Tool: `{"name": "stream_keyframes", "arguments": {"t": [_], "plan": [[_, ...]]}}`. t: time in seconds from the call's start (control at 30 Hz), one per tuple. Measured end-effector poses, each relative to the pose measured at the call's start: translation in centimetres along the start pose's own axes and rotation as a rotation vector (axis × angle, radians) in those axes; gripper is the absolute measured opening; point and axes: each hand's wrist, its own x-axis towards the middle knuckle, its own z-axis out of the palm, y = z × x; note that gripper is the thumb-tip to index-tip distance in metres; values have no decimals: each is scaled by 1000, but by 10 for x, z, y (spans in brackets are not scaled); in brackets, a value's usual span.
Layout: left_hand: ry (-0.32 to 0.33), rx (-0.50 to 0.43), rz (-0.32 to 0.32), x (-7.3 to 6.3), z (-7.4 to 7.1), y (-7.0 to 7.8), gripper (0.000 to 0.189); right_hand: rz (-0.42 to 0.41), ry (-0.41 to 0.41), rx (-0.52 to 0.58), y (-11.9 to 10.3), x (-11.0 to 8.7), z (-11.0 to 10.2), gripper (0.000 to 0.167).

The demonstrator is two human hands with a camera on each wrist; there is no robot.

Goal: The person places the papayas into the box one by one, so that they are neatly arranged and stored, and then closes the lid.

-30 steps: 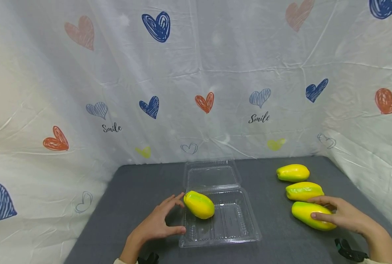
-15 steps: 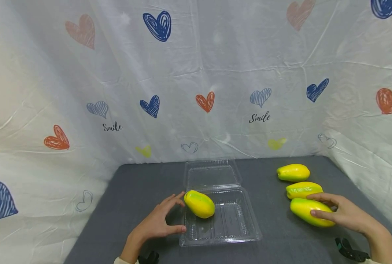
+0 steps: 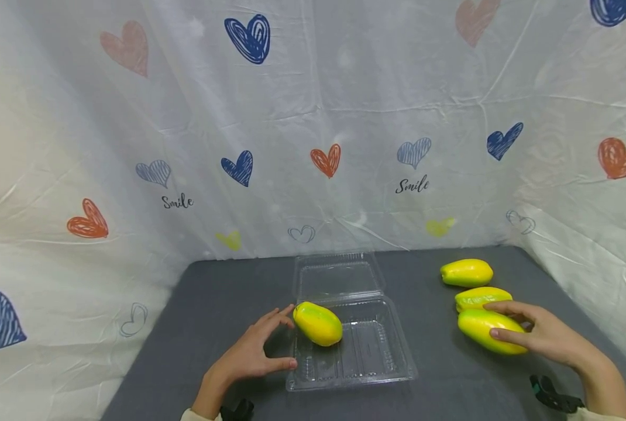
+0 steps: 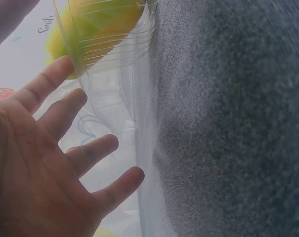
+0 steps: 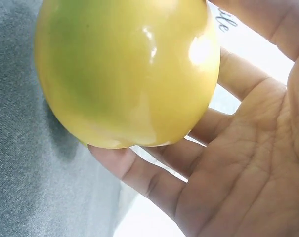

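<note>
My right hand grips a yellow-green papaya between thumb and fingers; in the right wrist view, the fingers of the right hand curl round its far side, and a gap shows between papaya and tabletop. A second papaya lies tilted on the left side of a clear plastic clamshell container, whose lid is folded back. My left hand stands at the container's left edge with fingers and thumb spread. The left wrist view shows the left hand holding nothing, fingertips against or very near the plastic wall.
Two more papayas lie at the right: one just behind the held one and partly hidden, another farther back. A grey cloth covers the table. A white curtain printed with hearts hangs behind and at both sides.
The right hand has raised the papaya off the cloth and moved it slightly left and away from me. My left hand, the container and the papaya in it have stayed put.
</note>
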Motion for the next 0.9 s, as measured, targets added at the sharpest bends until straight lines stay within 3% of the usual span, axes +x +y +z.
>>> {"name": "stream_keyframes", "arguments": {"t": [0.7,0.9], "plan": [[18,9,5,-1,-1,2,56,-50,114,-1,-10,6,4,49],[6,0,5,-1,-1,3,55,-55,113,10,-12,6,4,50]]}}
